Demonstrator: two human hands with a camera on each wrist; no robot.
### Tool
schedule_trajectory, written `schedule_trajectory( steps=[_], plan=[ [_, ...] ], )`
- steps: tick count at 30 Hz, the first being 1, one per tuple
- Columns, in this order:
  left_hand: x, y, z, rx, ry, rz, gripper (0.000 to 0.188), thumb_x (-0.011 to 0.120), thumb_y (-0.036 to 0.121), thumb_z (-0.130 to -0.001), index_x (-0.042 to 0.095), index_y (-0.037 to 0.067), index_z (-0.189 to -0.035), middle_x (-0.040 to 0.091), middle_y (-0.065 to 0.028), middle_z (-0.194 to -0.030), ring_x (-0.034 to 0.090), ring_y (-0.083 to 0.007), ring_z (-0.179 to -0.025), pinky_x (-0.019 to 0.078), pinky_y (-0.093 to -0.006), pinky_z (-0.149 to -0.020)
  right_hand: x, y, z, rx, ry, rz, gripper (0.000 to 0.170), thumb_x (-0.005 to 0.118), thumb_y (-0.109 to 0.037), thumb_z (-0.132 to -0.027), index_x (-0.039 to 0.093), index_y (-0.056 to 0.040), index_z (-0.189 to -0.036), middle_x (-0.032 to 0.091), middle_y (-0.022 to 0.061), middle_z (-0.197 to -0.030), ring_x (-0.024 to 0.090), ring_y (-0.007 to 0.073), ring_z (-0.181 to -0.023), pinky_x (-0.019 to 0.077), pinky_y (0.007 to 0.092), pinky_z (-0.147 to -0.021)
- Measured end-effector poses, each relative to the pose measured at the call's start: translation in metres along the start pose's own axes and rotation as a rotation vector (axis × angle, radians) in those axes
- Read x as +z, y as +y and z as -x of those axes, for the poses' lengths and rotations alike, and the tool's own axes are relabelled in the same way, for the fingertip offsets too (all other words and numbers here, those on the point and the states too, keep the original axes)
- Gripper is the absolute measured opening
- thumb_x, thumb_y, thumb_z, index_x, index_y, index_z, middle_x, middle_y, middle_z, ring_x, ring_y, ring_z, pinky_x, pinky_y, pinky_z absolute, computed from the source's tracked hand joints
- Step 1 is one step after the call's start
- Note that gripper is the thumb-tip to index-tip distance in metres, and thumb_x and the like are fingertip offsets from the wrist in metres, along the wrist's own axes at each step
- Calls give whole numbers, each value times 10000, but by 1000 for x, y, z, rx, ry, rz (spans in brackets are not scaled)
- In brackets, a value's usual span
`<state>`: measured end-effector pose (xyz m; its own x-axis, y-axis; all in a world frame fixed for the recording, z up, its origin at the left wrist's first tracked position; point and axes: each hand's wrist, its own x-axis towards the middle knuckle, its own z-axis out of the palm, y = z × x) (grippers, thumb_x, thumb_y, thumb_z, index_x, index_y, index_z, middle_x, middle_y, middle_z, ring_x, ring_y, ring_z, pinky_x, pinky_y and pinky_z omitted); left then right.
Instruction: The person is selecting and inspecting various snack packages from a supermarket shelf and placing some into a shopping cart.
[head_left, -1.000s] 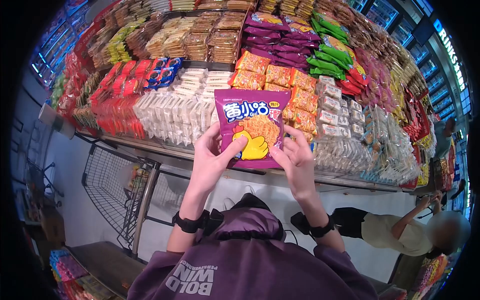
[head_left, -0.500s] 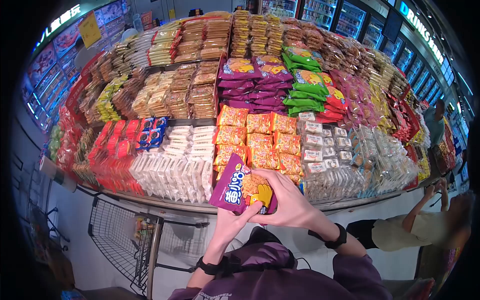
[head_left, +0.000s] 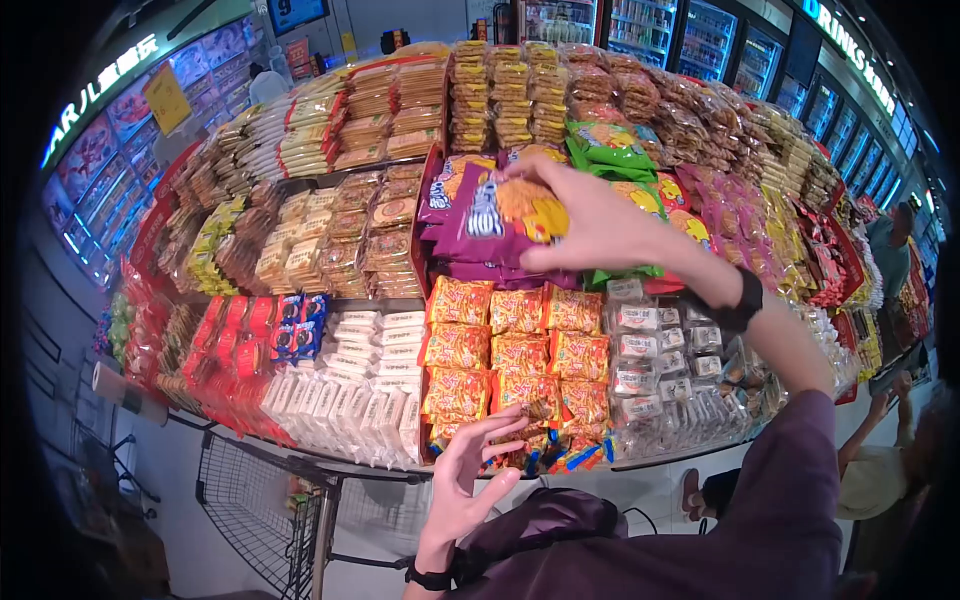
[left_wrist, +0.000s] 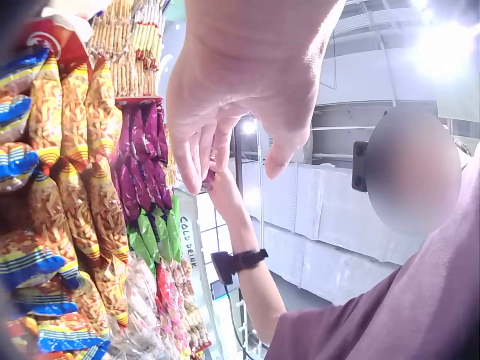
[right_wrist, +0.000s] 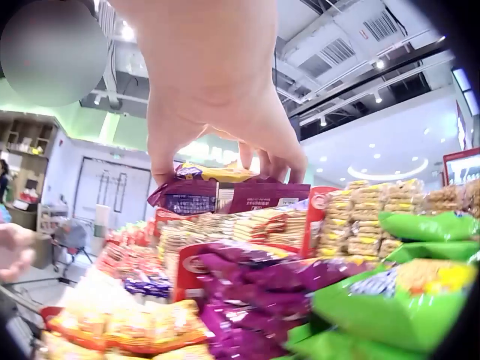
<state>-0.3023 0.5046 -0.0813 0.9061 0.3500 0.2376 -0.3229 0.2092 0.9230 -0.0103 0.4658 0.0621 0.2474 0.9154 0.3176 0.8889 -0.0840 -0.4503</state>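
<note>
My right hand (head_left: 615, 225) grips a purple crispy-noodle packet (head_left: 510, 215) printed with a yellow chick. In the head view the packet overlaps the stack of matching purple packets at the middle of the display. The right wrist view shows thumb and fingers on opposite ends of the held packet (right_wrist: 259, 196), with a gap between it and the purple stack (right_wrist: 247, 300) underneath. Near the display's front edge, my left hand (head_left: 465, 495) holds nothing, its fingers spread and slightly bent. Orange snack packets (head_left: 520, 350) lie just beyond it.
Green packets (head_left: 610, 145) lie right of the purple stack, white-wrapped snacks (head_left: 345, 410) at front left. Red dividers split the display. A wire shopping cart (head_left: 245, 490) stands at lower left. Another person (head_left: 870, 485) is at lower right.
Both hands held the noodle packet near my body. The left hand has let go and stays near the front edge, while the right has carried the packet forward over the purple stack.
</note>
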Motion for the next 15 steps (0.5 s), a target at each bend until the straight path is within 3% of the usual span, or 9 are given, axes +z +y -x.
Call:
schedule_trajectory(
  steps=[2, 3, 5, 8, 12, 14, 15],
  plan=[
    [-2, -2, 3, -34, 82, -36, 459, 670, 117, -865, 490, -48, -1253, 491, -261, -1338, 535, -362, -1216, 479, -437, -964, -11, 45, -55, 10, -8, 130, 810, 751, -347, -669, 418, -11, -1326, 534, 218, -1285, 529, 325, -1198, 412, 377, -1026],
    [-4, -3, 6, -51, 101, -70, 453, 675, 125, -864, 499, -51, -1243, 509, -261, -1319, 548, -359, -1200, 483, -431, -957, -13, 70, -81, -31, 5, 190, 821, 754, -373, -659, 429, -23, -1326, 552, 219, -1267, 546, 328, -1174, 423, 374, -1013],
    [-6, -5, 7, -74, 164, -122, 430, 689, 145, -861, 531, -61, -1203, 562, -254, -1257, 593, -339, -1138, 499, -408, -923, -12, 106, -128, 115, -110, 208, 851, 771, -410, -618, 451, -60, -1324, 623, 211, -1128, 623, 321, -1007, 492, 371, -892],
    [-11, -6, 8, -95, 221, -150, 390, 657, -20, -810, 561, -51, -1187, 571, -237, -1260, 598, -304, -1141, 497, -387, -923, 1, 136, -171, 43, -202, 327, 892, 790, -423, -607, 440, -75, -1349, 624, 199, -1114, 633, 305, -935, 515, 370, -818],
    [-12, -8, 5, -95, 295, -166, 383, 661, 0, -810, 564, -71, -1174, 583, -251, -1228, 609, -307, -1117, 503, -385, -908, 24, 149, -197, 5, -324, 265, 922, 808, -460, -626, 419, -81, -1372, 581, 210, -1219, 600, 324, -1055, 486, 377, -904],
    [-10, -9, 2, -88, 311, -213, 392, 666, 99, -843, 552, -72, -1176, 593, -249, -1203, 619, -310, -1090, 502, -395, -900, 38, 162, -206, -100, -298, 269, 932, 811, -485, -640, 412, -77, -1376, 550, 215, -1277, 568, 333, -1135, 460, 382, -962],
    [-9, -9, 0, -83, 316, -238, 407, 668, 149, -859, 546, -73, -1177, 598, -249, -1191, 624, -312, -1076, 502, -400, -896, 37, 159, -206, -24, -378, 289, 960, 797, -512, -666, 381, -71, -1409, 509, 217, -1343, 501, 337, -1238, 414, 388, -1027]
  ],
)
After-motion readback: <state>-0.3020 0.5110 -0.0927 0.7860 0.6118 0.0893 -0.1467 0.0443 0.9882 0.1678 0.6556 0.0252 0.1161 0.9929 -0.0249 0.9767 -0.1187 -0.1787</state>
